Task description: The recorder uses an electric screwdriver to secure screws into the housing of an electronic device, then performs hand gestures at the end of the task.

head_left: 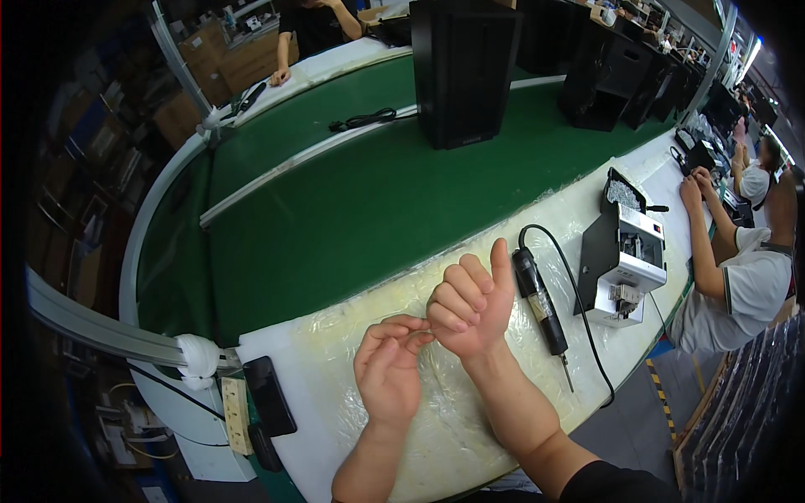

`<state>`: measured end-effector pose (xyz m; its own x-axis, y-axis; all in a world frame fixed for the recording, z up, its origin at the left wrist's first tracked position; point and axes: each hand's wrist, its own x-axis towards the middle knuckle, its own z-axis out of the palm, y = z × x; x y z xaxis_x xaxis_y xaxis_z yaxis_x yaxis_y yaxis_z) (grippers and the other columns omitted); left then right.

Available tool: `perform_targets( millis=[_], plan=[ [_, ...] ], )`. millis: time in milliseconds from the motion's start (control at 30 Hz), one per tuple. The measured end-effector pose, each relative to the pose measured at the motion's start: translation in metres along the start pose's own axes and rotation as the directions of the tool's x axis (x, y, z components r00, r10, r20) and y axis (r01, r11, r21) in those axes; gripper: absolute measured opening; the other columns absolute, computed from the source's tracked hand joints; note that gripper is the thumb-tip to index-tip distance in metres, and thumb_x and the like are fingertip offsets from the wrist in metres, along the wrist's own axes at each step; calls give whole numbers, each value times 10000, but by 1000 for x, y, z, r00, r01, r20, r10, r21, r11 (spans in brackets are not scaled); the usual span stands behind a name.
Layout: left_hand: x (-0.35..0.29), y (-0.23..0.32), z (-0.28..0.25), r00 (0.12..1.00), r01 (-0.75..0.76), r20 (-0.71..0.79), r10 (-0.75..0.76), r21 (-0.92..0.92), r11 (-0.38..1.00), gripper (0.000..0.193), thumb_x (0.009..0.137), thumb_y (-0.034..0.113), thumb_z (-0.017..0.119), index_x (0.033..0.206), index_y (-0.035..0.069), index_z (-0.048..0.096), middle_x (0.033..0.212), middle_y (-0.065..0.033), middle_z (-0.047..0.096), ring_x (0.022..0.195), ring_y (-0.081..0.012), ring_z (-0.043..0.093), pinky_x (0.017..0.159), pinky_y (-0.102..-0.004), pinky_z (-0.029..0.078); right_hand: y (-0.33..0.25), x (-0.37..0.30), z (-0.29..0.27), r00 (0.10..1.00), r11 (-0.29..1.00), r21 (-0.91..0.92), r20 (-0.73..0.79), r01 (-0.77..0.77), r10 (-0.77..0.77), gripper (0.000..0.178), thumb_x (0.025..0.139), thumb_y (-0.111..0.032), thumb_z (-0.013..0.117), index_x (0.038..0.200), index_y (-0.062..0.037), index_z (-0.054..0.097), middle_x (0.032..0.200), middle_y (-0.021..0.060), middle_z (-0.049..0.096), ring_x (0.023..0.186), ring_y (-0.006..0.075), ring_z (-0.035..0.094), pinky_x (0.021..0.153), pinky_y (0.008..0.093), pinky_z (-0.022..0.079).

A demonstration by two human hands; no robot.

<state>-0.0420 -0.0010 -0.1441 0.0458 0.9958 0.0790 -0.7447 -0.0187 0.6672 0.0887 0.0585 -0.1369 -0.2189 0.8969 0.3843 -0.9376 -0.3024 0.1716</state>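
Note:
My right hand (471,308) is raised over the plastic-covered white worktop (335,419), its fingers curled into the palm and its thumb pointing up. Close against its little-finger side is my left hand (390,373), with fingers bent and tips drawn together at the right hand's edge. Anything inside either hand is hidden or too small to make out. Just right of my right hand lies a black electric screwdriver (541,303), its bit toward me and its cord looping to the right. Beyond it stands a grey-and-black screw feeder (625,268).
A black tray of small screws (622,194) is behind the feeder. At left lie a black phone (270,396) and a power strip (236,415). Across the green conveyor (335,226) stands a tall black speaker cabinet (464,75). Co-workers sit at right (729,285) and far left (323,25).

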Motion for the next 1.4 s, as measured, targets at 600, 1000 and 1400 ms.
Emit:
perform_targets(
  millis=[600, 1000, 1400],
  plan=[
    [6, 3, -7, 977, 211, 86, -193, -417, 884, 283, 934, 285, 477, 1052, 76, 628, 1133, -142, 620, 1086, -303, 560, 960, -447, 431, 2, 0, 0, 1000, 1000, 6, -13, 7, -6, 603, 1018, -603, 244, 658, -139, 378, 578, -5, 361, 476, 121, 306, 438, 275, 297],
    [6, 9, -2, 999, -8, 32, 8, 7, 1000, 194, 963, 122, 474, 1064, 8, 595, 1068, -161, 626, 1002, -271, 603, 882, -401, 482, 8, 1, 5, 990, 990, -139, -133, 27, -46, 615, 1028, -584, 220, 698, -109, 431, 584, 15, 371, 486, 133, 325, 438, 279, 315],
    [-3, 27, 11, 996, 19, 65, -52, 428, 904, 391, 977, -3, 517, 1341, -25, 374, 982, -123, 625, 859, -144, 613, 803, -284, 518, 24, 0, 4, 996, 917, -399, -63, 29, -60, 670, 1037, -557, 148, 817, -48, 523, 654, 73, 449, 526, 167, 393, 464, 315, 404]
  ],
)
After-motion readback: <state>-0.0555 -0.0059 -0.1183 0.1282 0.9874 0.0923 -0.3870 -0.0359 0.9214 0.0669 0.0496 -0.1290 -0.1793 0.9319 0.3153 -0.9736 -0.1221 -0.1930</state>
